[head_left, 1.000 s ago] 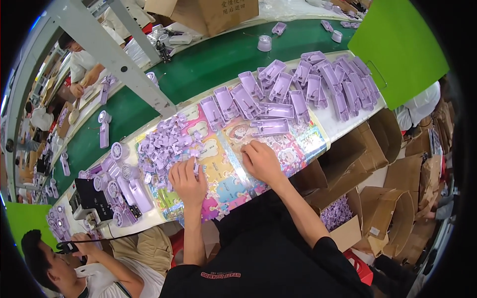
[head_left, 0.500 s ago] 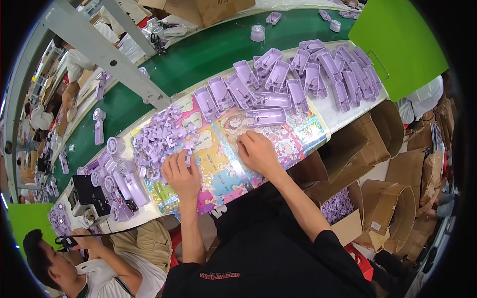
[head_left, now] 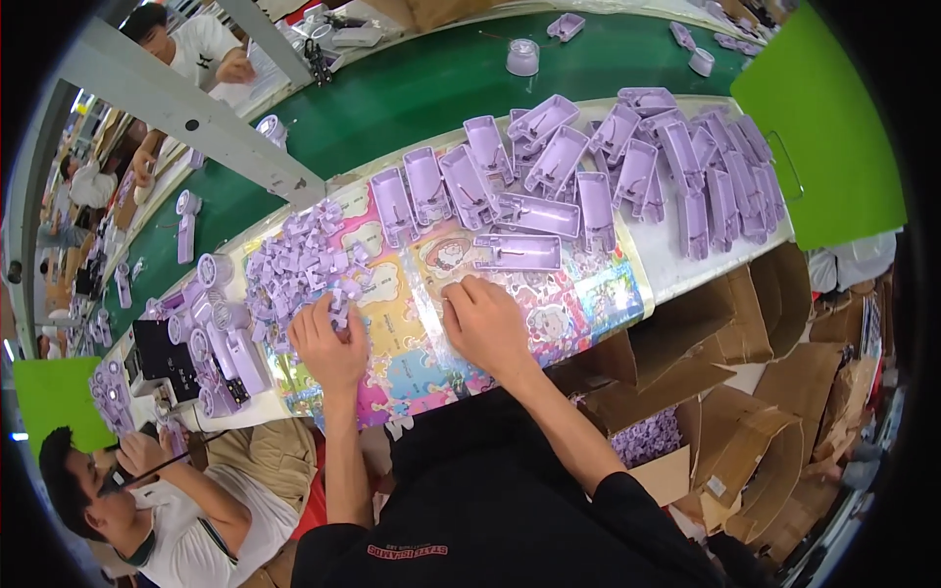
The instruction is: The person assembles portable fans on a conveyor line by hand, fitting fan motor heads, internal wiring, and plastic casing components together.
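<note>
My left hand (head_left: pixel 330 345) is at the near right edge of a heap of small lilac plastic pieces (head_left: pixel 294 265). Its fingers curl down among the pieces, closed, and hide whatever they may hold. To its right, my right hand (head_left: pixel 482 325) rests over a colourful printed sheet (head_left: pixel 402 367) with fingers bent and drawn together. What lies within that grip is hidden. Beyond my right hand lie several open lilac housings (head_left: pixel 520 252), long and trough-shaped, some with thin wires inside.
A green conveyor belt (head_left: pixel 412 93) runs behind the table, carrying a round lilac part (head_left: pixel 522 57). A grey metal post (head_left: pixel 196 113) slants at left. Lilac fan-like units (head_left: pixel 230 314) stand beside a black box (head_left: pixel 165 355). Cardboard boxes (head_left: pixel 676 343) crowd the right; a co-worker (head_left: pixel 196 510) sits lower left.
The whole view has shifted and turned a little. Both my hands stay near the same spots on the sheet, still curled. Another person shows more fully at the upper left.
</note>
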A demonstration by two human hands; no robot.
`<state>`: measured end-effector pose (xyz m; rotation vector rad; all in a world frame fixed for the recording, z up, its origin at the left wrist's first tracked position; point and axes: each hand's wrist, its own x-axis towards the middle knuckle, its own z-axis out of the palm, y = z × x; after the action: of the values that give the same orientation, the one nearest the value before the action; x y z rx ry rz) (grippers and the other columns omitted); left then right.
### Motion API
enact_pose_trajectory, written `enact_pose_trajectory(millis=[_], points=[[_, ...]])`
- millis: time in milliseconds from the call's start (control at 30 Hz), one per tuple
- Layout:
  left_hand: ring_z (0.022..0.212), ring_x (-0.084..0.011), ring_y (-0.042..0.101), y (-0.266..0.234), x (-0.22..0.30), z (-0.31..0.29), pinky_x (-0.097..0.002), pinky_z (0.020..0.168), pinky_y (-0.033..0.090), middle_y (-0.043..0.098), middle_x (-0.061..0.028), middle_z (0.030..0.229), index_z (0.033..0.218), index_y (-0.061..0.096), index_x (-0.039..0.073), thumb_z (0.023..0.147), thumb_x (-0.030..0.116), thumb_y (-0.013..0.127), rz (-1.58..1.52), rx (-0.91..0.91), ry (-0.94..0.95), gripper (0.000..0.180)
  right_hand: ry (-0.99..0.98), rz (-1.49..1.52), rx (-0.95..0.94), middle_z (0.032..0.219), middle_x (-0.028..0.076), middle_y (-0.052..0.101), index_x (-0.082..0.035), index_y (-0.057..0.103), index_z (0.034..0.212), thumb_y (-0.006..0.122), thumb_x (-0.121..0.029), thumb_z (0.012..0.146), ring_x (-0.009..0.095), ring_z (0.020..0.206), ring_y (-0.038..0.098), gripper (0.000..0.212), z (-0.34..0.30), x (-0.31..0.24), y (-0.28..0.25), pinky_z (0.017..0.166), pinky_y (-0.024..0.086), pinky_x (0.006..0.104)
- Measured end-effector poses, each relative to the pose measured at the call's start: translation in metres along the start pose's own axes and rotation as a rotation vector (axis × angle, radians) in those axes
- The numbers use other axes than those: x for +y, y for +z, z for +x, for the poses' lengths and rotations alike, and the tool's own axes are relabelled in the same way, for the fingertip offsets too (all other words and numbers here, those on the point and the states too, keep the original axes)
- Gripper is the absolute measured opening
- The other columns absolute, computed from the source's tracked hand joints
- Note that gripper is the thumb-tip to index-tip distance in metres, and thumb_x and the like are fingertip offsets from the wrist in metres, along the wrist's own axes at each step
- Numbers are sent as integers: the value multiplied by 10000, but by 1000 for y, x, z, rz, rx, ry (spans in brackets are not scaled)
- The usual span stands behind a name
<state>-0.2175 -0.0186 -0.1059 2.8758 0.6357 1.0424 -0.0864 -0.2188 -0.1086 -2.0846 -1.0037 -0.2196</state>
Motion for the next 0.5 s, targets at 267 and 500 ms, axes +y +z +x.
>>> enact_pose_trajectory(millis=[267,500], points=[[928,-339,580,-3,5,7,-460,894,422,619,-137,963,1112,647,23,810,152,759,20,11,-24,347,-219,81,-178,1048,116,612,-70,660,1195,670,-67,795,311,962,653,401,37,-20,35,813,547,406],[936,-347,583,-2,5,7,-471,882,418,615,-134,957,1088,640,18,773,164,751,13,14,-48,364,-404,153,-155,1027,92,614,-137,664,1240,743,-138,780,271,929,663,466,66,-30,66,789,558,362]])
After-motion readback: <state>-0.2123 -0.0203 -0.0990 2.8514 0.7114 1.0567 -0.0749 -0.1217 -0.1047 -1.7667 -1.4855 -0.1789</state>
